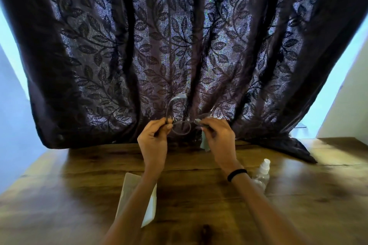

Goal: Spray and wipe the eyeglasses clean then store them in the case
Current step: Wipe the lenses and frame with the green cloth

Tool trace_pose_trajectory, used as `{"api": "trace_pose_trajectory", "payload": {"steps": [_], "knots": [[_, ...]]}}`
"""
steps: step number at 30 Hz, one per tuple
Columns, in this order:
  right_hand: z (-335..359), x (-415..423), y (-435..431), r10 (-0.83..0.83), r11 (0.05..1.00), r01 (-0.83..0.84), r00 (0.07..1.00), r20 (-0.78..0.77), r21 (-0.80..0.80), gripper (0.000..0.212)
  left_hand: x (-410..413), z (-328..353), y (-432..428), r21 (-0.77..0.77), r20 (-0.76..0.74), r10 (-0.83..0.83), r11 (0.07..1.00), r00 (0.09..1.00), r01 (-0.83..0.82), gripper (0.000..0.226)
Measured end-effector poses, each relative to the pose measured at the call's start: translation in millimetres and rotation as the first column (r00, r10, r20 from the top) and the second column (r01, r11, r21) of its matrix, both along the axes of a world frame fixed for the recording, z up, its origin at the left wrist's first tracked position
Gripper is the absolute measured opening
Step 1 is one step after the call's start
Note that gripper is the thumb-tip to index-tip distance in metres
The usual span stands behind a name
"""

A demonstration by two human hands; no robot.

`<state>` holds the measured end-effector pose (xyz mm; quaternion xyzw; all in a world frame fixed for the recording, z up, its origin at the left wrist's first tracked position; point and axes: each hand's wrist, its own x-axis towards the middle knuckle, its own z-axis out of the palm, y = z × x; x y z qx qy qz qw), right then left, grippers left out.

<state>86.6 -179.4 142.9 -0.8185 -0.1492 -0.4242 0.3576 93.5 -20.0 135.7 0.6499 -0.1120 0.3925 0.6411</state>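
Observation:
Dark-framed eyeglasses (180,128) are held up above the wooden table (199,195), in front of the curtain. My left hand (154,141) pinches the frame's left end, with one temple arm curving upward. My right hand (218,138) grips the right lens through a pale wiping cloth (205,144), whose corner hangs below the fingers. A clear spray bottle (262,174) with a white nozzle stands on the table to the right of my right wrist. The pale glasses case (130,195) lies on the table, partly hidden under my left forearm.
A dark purple curtain (179,45) with a leaf pattern hangs right behind the table's far edge; its hem drapes onto the tabletop at the right (294,147). Bright window light shows on both sides. A black band is around my right wrist.

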Motion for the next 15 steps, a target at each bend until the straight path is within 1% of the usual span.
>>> {"api": "trace_pose_trajectory", "payload": {"steps": [2,5,6,7,8,10,11,12,15], "knots": [[0.0,-1.7,0.1,0.007,1.000,-0.007,1.000,0.021,0.005,0.013,0.0,-2.0,0.3,-0.046,-0.043,-0.005,0.999,0.999,0.003,0.025],[-3.2,-4.1,1.3,0.027,0.999,-0.029,0.998,0.061,0.031,0.011,-0.4,-2.8,0.8,-0.115,-0.085,-0.025,0.993,0.996,0.015,0.032],[-4.5,-4.8,2.1,0.036,0.995,-0.041,0.998,0.060,0.086,0.011,-0.1,-3.1,0.7,-0.121,-0.093,-0.032,0.992,0.995,0.021,0.034],[-5.4,-5.3,2.5,0.051,0.981,-0.059,0.998,0.045,0.184,0.013,0.4,-3.1,0.7,-0.124,-0.100,-0.037,0.992,0.994,0.025,0.034],[-5.0,-5.7,2.4,0.069,0.945,-0.072,0.997,0.023,0.318,0.016,0.8,-3.0,1.2,-0.130,-0.110,-0.039,0.991,0.993,0.025,0.034],[-2.7,-5.5,-0.1,0.095,0.820,-0.071,0.995,-0.013,0.568,0.019,2.7,-2.8,3.8,-0.155,-0.143,-0.041,0.988,0.989,0.019,0.033],[-1.7,-4.7,-2.7,0.102,0.773,-0.060,0.994,-0.030,0.632,0.018,3.9,-3.3,6.0,-0.184,-0.161,-0.050,0.983,0.986,0.020,0.032],[-1.4,-3.7,-6.1,0.114,0.752,-0.052,0.992,-0.052,0.657,0.017,4.9,-4.1,7.9,-0.227,-0.177,-0.071,0.973,0.982,0.030,0.030],[-4.4,1.1,-15.5,0.200,0.736,-0.055,0.970,-0.139,0.675,0.013,6.0,-8.5,9.0,-0.330,-0.222,-0.146,0.942,0.964,0.067,0.022]]}}
